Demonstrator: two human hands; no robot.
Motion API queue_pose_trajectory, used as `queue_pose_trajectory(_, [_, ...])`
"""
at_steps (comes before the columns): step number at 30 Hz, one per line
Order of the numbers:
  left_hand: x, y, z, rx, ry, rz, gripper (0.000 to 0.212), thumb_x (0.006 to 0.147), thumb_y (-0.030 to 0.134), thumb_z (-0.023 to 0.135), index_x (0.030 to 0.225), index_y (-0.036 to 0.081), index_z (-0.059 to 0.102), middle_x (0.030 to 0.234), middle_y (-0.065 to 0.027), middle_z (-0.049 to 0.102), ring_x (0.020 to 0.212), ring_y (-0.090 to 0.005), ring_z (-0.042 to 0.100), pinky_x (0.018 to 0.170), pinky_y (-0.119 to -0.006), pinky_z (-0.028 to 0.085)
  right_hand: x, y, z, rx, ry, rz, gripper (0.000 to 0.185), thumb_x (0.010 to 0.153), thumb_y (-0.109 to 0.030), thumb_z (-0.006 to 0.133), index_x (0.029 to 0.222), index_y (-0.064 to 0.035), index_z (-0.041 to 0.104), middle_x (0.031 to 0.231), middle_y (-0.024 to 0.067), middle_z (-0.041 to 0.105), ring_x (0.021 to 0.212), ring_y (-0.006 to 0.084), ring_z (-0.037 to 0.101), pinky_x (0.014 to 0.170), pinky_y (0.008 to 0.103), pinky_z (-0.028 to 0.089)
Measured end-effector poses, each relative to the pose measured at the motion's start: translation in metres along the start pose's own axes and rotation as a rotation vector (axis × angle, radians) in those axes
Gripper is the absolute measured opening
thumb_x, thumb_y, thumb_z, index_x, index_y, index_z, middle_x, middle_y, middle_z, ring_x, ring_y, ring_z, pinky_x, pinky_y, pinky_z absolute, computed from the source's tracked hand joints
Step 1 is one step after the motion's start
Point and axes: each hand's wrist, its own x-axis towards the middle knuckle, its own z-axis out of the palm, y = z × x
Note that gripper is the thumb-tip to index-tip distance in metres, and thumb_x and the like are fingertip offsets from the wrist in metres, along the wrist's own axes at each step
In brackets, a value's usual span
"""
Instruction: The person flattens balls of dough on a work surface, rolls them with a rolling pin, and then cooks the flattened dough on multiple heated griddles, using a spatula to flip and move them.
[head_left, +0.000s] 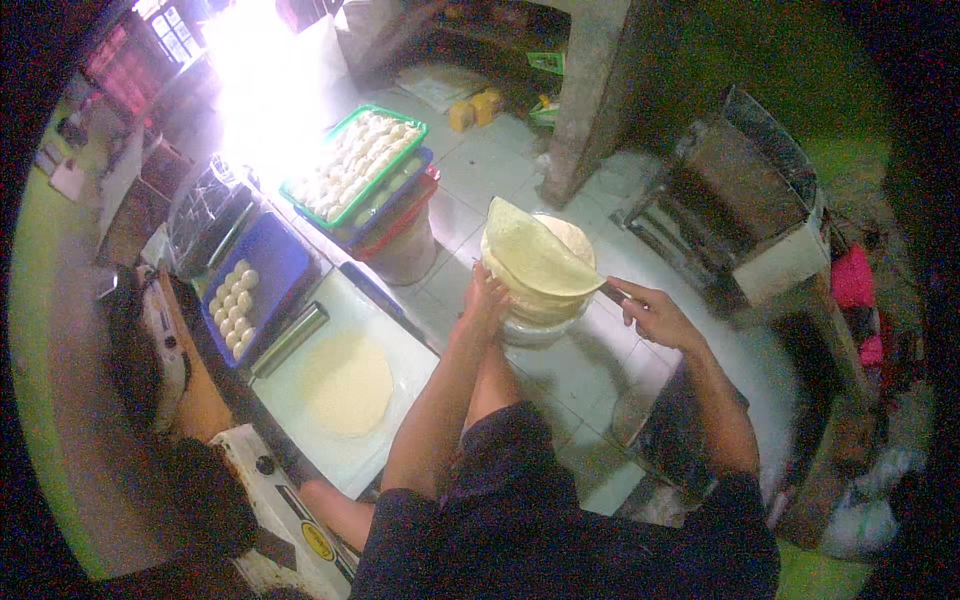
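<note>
A thin round sheet of flatbread or dough (529, 244) hangs folded over a round stack of pale sheets (551, 300) in front of me. My right hand (656, 311) grips a dark, slim handle or stick whose far end meets the right tip of the sheet. My left hand (487, 296) is at the stack's left side, close under the sheet; its fingertips are partly hidden. A flat dough disc (349, 386) lies on a white board (289, 405) to the left, beside a metal rolling pin (289, 343).
A blue tray (281, 255) holds several dough balls (235, 307). Stacked green (375, 214), blue and red trays rest on a bucket (409, 255), the top one full of dough pieces. Two stoves (292, 510) stand at the left, a metal appliance (735, 187) at the right.
</note>
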Motion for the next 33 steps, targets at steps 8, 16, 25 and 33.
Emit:
queue_pose_trajectory(8, [0.046, -0.023, -0.025, 0.473, 0.106, 0.156, 0.052, 0.092, 0.043, 0.045, 0.127, 0.004, 0.047, 0.118, -0.0116, 0.057, 0.095, -0.0258, 0.061, 0.076, -0.037, 0.051, 0.064, 0.114, 0.014, 0.032, -0.174, 0.041, 0.047, 0.085, -0.014, 0.06, 0.131, -0.0129, 0.052, 0.073, 0.0072, 0.059, 0.059, 0.0141, 0.055, 0.057, 0.0294, 0.049])
queue_pose_trajectory(16, [-0.061, 0.001, -0.009, 1.384, 0.166, 0.448, 0.043, 0.09, 0.039, 0.043, 0.116, 0.006, 0.05, 0.111, -0.0132, 0.058, 0.104, -0.03, 0.057, 0.09, -0.038, 0.042, 0.073, 0.15, 0.023, -0.105, 0.161, 0.092, 0.018, 0.083, -0.018, 0.061, 0.086, -0.0009, 0.062, 0.07, 0.0099, 0.061, 0.063, 0.0215, 0.059, 0.064, 0.0344, 0.048])
queue_pose_trajectory(25, [-0.039, 0.006, -0.005, 1.062, 0.25, 0.433, 0.033, 0.087, 0.027, 0.053, 0.11, 0.003, 0.056, 0.1, -0.0178, 0.064, 0.096, -0.0284, 0.062, 0.085, -0.039, 0.047, 0.053, 0.142, 0.064, -0.224, 0.486, 0.131, 0.021, 0.087, -0.019, 0.054, 0.087, -0.0011, 0.065, 0.08, 0.0222, 0.064, 0.077, 0.0394, 0.061, 0.07, 0.0447, 0.048])
queue_pose_trajectory(33, [-0.114, 0.038, -0.18, 1.264, 0.307, 0.844, 0.029, 0.081, 0.018, 0.065, 0.102, -0.001, 0.059, 0.099, -0.0196, 0.062, 0.095, -0.0352, 0.058, 0.087, -0.041, 0.045, 0.087, 0.08, 0.109, -0.468, 0.478, 0.041, 0.038, 0.087, -0.022, 0.052, 0.119, -0.0027, 0.048, 0.125, 0.0263, 0.046, 0.115, 0.0381, 0.046, 0.091, 0.047, 0.039])
